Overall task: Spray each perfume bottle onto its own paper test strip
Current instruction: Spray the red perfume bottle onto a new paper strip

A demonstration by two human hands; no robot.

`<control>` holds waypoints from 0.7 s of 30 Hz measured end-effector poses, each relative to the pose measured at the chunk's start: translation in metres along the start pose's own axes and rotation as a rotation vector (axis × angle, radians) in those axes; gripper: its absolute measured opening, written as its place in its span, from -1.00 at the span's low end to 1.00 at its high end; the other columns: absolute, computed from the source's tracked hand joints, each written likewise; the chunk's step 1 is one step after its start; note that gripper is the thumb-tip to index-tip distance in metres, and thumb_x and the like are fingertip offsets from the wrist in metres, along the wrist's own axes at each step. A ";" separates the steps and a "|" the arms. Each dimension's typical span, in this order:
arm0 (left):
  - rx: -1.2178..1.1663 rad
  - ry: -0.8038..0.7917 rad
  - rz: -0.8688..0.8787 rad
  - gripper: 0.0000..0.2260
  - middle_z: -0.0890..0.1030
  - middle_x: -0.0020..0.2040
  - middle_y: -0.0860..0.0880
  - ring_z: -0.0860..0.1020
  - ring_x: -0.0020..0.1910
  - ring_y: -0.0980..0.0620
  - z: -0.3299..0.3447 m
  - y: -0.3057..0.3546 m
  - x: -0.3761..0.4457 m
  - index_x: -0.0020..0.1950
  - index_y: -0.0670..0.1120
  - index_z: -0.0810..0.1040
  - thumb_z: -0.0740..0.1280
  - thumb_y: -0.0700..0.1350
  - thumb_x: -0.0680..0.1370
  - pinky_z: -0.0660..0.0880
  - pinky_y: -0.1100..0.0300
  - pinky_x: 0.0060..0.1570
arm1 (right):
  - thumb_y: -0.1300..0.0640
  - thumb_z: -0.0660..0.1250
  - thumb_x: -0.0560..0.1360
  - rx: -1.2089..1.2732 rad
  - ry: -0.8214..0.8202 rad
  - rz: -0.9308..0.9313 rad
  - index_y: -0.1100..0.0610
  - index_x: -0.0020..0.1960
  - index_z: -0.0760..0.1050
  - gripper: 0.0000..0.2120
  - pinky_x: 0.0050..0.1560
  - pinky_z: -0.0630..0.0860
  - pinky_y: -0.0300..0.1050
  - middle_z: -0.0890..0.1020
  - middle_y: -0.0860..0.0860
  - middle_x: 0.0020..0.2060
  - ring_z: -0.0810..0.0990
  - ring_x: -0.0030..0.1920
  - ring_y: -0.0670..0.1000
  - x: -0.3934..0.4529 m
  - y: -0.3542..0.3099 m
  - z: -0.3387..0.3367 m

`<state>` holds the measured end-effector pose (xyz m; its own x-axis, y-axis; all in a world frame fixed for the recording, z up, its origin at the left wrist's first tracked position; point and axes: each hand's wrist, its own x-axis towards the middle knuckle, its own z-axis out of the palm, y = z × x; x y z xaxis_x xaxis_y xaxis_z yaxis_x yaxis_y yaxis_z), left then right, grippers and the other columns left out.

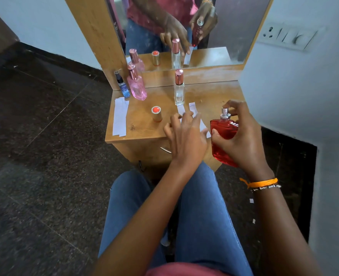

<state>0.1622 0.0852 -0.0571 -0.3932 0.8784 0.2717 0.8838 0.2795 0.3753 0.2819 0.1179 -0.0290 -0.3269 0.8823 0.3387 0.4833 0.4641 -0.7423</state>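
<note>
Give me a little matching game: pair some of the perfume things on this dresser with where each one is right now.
Things:
1. red bottle
2. pink bottle
3. clear bottle
4. loose red-topped cap

Places:
A. standing just beyond the paper strips under the left hand
B. at the back left, beside a small blue bottle
C. held in the right hand
D. standing alone between the two groups of strips

Pairs: 1-C, 2-B, 3-A, 4-D

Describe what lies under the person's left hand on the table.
White paper strips stick out beyond the left hand, lying on the wooden table. Their near parts are hidden beneath the hand.
</note>
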 end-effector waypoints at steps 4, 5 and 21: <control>0.057 -0.202 0.022 -0.57 0.31 0.46 -0.01 0.12 0.44 -0.16 0.001 0.004 -0.009 0.43 -0.01 0.33 0.15 0.06 0.57 0.04 -0.14 0.32 | 0.20 0.46 0.32 0.003 0.015 0.005 0.06 0.18 0.35 -0.51 -0.06 0.37 -0.49 0.50 -0.14 -0.05 0.45 -0.04 -0.22 -0.001 0.000 0.000; 0.066 -0.216 0.022 -0.56 0.27 0.49 -0.02 0.06 0.47 -0.17 0.001 0.005 -0.008 0.45 -0.01 0.30 0.13 0.06 0.59 0.01 -0.16 0.34 | 0.20 0.46 0.32 0.002 0.017 0.006 0.06 0.18 0.35 -0.51 -0.06 0.37 -0.48 0.49 -0.14 -0.05 0.45 -0.04 -0.22 -0.001 0.001 0.000; 0.106 -0.276 0.050 -0.55 0.17 0.54 -0.03 -0.02 0.50 -0.21 0.004 -0.006 0.016 0.49 -0.02 0.22 0.14 0.01 0.60 0.02 -0.16 0.36 | 0.19 0.47 0.32 0.031 0.001 -0.001 0.04 0.18 0.35 -0.50 -0.07 0.37 -0.53 0.47 -0.23 -0.10 0.44 -0.03 -0.39 -0.003 0.001 0.004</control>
<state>0.1517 0.0990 -0.0584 -0.2770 0.9604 0.0307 0.9276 0.2590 0.2691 0.2805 0.1151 -0.0328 -0.3270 0.8817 0.3402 0.4573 0.4627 -0.7595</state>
